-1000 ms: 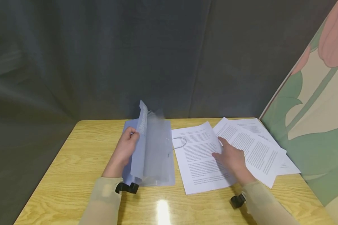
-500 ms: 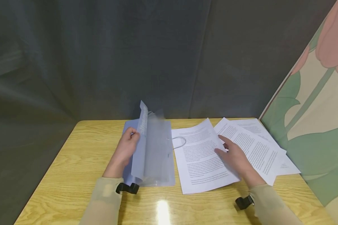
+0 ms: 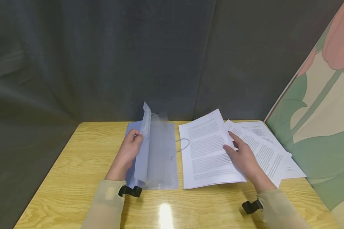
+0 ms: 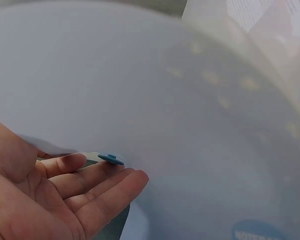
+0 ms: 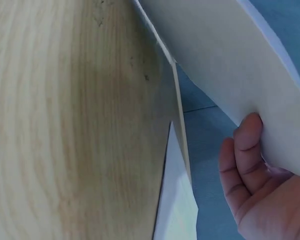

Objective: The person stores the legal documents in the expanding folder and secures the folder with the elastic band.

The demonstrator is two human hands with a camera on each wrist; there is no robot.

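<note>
A pale blue translucent plastic folder point(image 3: 161, 159) lies on the table, its front cover point(image 3: 142, 159) raised and curling. My left hand point(image 3: 129, 148) pinches that cover at its free edge. Close to the fingers in the left wrist view is a small teal button point(image 4: 111, 159). A thin string loop point(image 3: 189, 143) sticks out from the folder's right side. My right hand point(image 3: 243, 157) grips a thin stack of printed sheets point(image 3: 207, 156) by its right edge, thumb on top. The stack tilts up off the table beside the folder; its blank underside point(image 5: 225, 60) shows in the right wrist view.
More printed sheets point(image 3: 261, 149) lie fanned at the table's right, partly behind my right hand. A dark curtain point(image 3: 172, 63) hangs along the back edge of the wooden table point(image 3: 74, 165). A flower-patterned panel point(image 3: 324, 136) borders the right side.
My right hand has taken hold of the stack's right edge and lifted it off the table, shifting it slightly right and away from me. My left hand and the folder stay nearly still.
</note>
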